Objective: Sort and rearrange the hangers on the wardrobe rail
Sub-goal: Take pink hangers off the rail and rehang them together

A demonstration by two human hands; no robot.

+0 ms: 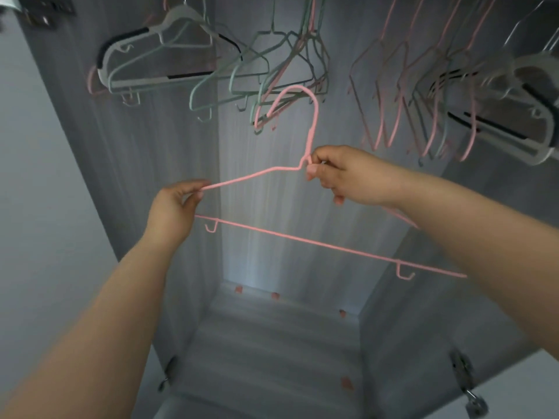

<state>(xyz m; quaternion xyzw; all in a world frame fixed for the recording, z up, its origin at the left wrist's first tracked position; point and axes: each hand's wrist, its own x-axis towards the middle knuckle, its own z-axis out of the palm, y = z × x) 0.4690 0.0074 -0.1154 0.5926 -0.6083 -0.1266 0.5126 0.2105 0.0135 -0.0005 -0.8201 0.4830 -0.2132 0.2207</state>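
Open wardrobe interior below and behind, free down to the grey floor (272, 343). Overhead, crowded by green hangers (230, 86) at left and pink hangers (393, 95) at right; narrow gap between.

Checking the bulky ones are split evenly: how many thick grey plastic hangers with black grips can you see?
2. One thick grey hanger hangs at the far left of the row, ahead of the green wire ones. Another grey hanger hangs at the far right edge. Blur and crowding there may hide more.
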